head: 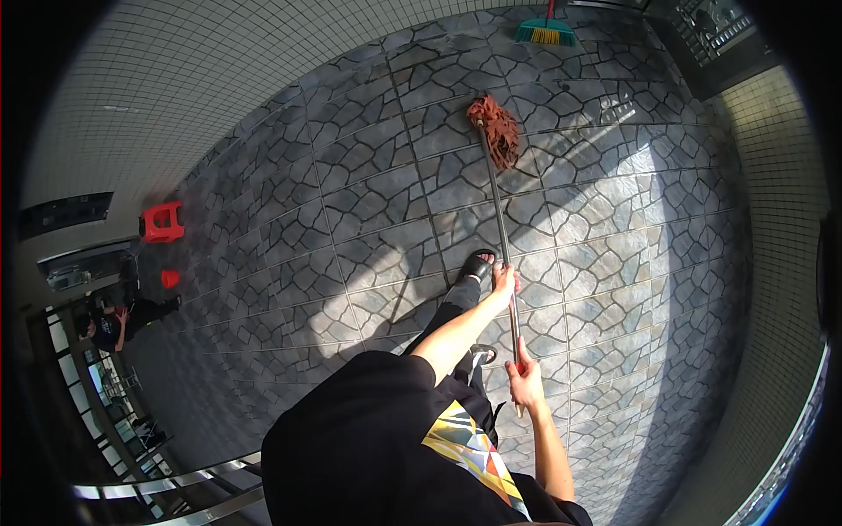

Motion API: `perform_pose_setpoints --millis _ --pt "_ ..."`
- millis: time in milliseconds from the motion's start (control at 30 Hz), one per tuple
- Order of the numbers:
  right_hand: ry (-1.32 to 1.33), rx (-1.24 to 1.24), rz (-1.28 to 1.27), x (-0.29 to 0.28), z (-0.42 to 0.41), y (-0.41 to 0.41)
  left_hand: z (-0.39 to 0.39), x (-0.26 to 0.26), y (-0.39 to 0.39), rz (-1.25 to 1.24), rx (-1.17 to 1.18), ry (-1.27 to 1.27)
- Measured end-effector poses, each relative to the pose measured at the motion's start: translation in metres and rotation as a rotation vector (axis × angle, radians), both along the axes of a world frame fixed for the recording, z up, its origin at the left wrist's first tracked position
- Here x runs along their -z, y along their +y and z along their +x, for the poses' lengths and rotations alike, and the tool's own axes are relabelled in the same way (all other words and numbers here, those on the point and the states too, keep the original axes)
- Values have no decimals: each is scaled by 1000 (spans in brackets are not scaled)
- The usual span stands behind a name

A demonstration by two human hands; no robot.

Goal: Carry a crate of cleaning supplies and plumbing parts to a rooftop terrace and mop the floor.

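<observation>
A mop with a reddish-orange strip head (503, 135) rests on the stone-patterned tile floor (368, 197). Its metal pole (495, 191) slants back towards me. My left hand (505, 281) is wrapped around the pole about midway along, just beside my black sandal (479, 263). Closer to my body, my right hand (526, 382) grips the pole near its end, thumb and forefinger along a red part. The tip of the pole (520, 412) pokes out below that hand.
A teal broom (546, 33) with yellow bristles stands by the far wall. To the left are a red plastic stool (163, 222), a small red bucket (170, 279) and another person (112, 329). A metal railing (164, 483) runs at the lower left. Tiled walls (786, 171) border the floor.
</observation>
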State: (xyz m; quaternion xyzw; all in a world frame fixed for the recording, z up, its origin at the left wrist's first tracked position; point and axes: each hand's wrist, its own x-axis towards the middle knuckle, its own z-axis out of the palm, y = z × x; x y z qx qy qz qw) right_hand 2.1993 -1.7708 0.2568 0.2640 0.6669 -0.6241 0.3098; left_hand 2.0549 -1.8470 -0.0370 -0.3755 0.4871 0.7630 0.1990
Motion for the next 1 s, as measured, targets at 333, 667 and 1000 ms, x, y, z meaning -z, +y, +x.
perform_pose_setpoints --millis 333,667,1000 --pt "278 -110 294 151 -409 86 43 -67 -44 -360 591 -80" --pt "133 118 -204 84 -251 4 60 -77 -68 -42 103 -351" --pt "-258 22 -194 -61 205 79 171 -152 18 117 643 -526"
